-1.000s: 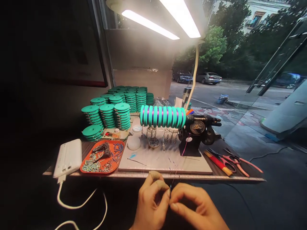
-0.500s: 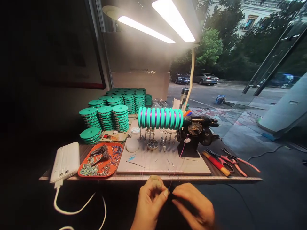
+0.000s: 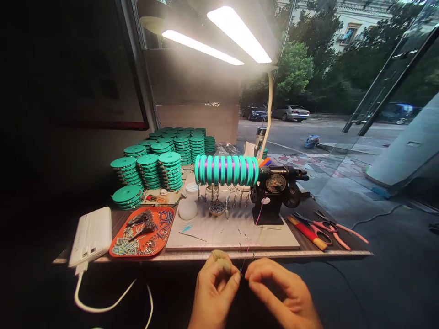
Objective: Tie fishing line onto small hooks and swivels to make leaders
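At the board's front edge, my left hand (image 3: 216, 285) is closed, thumb and forefinger pinching a thin pinkish line (image 3: 244, 260) with a tiny bluish piece (image 3: 240, 269) at the fingertips. Tan wraps cover some of its fingers. Just right of it, my right hand (image 3: 281, 290) has thumb and forefinger drawn together close to the line; whatever lies between them is too small to make out. Beyond both hands, a row of green line winders (image 3: 226, 170) wound with purple line sits on the shaft of a black winding machine (image 3: 276, 185). Small metal swivels (image 3: 235, 199) hang beneath them.
Left on the table stand an orange tray (image 3: 141, 250) of small parts, a white power bank (image 3: 92, 233) and stacked green winders (image 3: 169, 171). A small bowl of beads (image 3: 216, 209) sits on the board (image 3: 212, 242). Scissors (image 3: 322, 230) and pliers (image 3: 343, 228) lie right. A lamp (image 3: 240, 34) hangs above.
My right hand has turned and its thumb has come up to the forefinger, beside the left fingertips. The left hand keeps its pinch. The whole view has shifted slightly.
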Demonstrator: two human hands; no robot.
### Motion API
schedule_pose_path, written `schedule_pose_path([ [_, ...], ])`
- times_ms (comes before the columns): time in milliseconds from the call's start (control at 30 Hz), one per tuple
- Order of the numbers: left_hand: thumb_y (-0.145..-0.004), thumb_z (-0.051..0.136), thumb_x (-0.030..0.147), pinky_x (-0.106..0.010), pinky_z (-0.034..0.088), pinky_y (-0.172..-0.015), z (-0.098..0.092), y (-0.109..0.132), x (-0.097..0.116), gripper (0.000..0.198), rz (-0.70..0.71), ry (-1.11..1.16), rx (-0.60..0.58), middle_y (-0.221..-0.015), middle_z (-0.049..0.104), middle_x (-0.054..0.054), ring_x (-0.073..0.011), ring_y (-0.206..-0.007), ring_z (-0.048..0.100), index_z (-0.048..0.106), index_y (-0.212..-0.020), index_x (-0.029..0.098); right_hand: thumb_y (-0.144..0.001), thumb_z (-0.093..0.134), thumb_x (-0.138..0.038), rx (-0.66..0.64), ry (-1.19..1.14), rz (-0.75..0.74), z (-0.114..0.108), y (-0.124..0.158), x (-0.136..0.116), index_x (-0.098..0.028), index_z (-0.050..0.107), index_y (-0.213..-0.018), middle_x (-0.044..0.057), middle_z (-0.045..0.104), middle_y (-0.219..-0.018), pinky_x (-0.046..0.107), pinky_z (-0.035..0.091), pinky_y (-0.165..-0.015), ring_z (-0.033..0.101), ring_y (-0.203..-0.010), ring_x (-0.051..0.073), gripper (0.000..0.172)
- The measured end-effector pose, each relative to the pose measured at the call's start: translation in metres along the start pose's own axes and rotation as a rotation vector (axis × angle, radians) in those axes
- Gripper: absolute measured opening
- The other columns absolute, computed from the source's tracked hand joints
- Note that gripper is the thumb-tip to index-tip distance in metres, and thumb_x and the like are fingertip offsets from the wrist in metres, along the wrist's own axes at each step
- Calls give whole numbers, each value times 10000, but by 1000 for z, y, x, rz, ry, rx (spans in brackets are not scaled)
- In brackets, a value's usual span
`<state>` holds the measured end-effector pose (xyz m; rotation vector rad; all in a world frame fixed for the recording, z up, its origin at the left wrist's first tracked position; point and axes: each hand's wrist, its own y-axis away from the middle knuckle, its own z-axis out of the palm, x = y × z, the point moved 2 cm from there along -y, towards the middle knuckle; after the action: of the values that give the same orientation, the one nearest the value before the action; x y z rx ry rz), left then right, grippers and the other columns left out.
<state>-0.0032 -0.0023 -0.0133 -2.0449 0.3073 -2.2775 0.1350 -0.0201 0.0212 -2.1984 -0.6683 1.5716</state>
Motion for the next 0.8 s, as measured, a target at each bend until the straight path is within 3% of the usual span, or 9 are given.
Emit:
schedule_pose_path([
  [167, -761, 567, 250, -237, 388, -584, 2, 3, -1, 160, 82, -177, 25, -716, 469, -12, -150, -647, 477, 566, -617, 182, -803, 524, -109, -106, 206, -218, 2, 7, -7, -196, 543, -777, 11, 603, -666, 190, 468, -548, 574, -595, 123, 93],
  [300, -768, 539, 210, -269, 419, -627, 3, 7, 4, 125, 233, -337, 66, -745, 510, -36, -178, -688, 506, 603, -661, 195, -845, 426, -116, -206, 324, -343, 9, -20, -14, -176, 549, -790, 44, 597, -676, 234, 436, -553, 526, -613, 144, 148],
  [400, -779, 526, 197, -287, 442, -671, -1, 7, 9, 125, 298, -351, 130, -805, 529, -54, -195, -740, 519, 651, -785, 207, -838, 432, -156, -311, 321, -217, 16, -54, -19, -176, 543, -693, 25, 569, -638, 236, 396, -534, 500, -591, 141, 184],
  [500, -775, 561, 253, -257, 446, -624, -6, 2, 6, 98, 153, -225, 118, -806, 504, -40, -177, -713, 516, 644, -760, 203, -797, 513, -164, -431, 221, -73, 17, -67, -20, -177, 539, -650, -5, 564, -621, 217, 382, -543, 507, -584, 124, 151],
  [600, -744, 602, 336, -223, 413, -558, -7, -1, -4, 195, 32, -121, 67, -729, 440, -9, -148, -653, 473, 601, -629, 178, -809, 509, -211, -425, 141, 9, 9, -50, -16, -176, 537, -667, 0, 560, -641, 220, 389, -569, 522, -612, 130, 149],
  [800, -742, 603, 301, -208, 347, -533, 1, 3, -18, 189, 7, -92, 46, -710, 431, 2, -123, -629, 430, 592, -606, 170, -830, 481, -300, -300, 29, 162, -2, 10, 4, -199, 492, -666, -8, 523, -658, 199, 400, -556, 506, -600, 122, 193],
])
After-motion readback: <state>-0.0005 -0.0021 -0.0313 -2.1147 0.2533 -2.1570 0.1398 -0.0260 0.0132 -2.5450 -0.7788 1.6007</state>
